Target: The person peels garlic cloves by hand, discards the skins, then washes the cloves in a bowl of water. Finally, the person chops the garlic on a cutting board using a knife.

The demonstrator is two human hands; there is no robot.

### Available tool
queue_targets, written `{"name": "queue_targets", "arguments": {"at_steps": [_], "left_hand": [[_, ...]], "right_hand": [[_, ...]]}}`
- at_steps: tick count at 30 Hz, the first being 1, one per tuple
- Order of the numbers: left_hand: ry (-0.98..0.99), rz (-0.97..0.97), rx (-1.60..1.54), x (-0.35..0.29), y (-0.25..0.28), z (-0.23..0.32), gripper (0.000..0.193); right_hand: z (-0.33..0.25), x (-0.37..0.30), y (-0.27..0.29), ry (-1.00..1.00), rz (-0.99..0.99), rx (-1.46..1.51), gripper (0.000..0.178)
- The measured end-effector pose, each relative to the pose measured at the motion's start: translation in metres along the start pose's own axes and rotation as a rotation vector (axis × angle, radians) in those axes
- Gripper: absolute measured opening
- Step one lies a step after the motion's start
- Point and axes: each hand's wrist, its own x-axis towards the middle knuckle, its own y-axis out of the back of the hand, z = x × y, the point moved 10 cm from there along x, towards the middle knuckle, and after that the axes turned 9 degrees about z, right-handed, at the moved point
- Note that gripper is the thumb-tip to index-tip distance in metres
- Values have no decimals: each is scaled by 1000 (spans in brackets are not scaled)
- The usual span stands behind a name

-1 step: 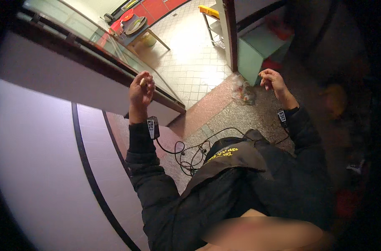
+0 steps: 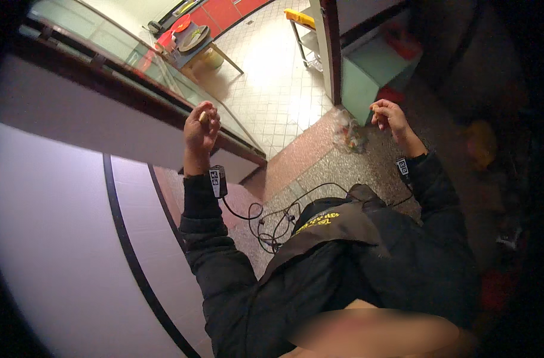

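My left hand [image 2: 201,128] is raised in front of the doorway at upper left, its fingers curled up. A small pale yellowish piece [image 2: 204,117] is held in it; its kind is too small to make out. My right hand [image 2: 392,118] is raised on the right, near the pale green box. Its fingers are bent and pinched together at the tips. Whether something tan and small sits between them cannot be made out. Both arms are in dark sleeves.
A plastic bag [image 2: 347,135] lies on the floor by a pale green box [image 2: 367,77]. Black cables [image 2: 276,224] hang before my apron. Through the doorway stand a low table [image 2: 207,52] with a round tray [image 2: 194,39] and a rack with a yellow top [image 2: 300,18]. A white wall [image 2: 57,227] runs along the left.
The view has shifted very slightly against the floor and doorway. Both hands stay in nearly the same place, and the left still holds the small pale piece.
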Motion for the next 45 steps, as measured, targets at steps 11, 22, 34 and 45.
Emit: {"name": "queue_targets", "arguments": {"at_steps": [11, 22, 34, 45], "left_hand": [[71, -92, -91, 363, -35, 24, 9], [149, 196, -270, 579, 85, 48, 14], [309, 13, -339, 945, 30, 145, 25], [254, 168, -239, 1248, -7, 192, 28]], "right_hand": [[-57, 395, -155, -99, -156, -63, 20], [-137, 699, -354, -146, -383, 68, 26], [-142, 1032, -327, -226, -60, 142, 21], [-149, 1320, -362, -295, 101, 148, 24]]}}
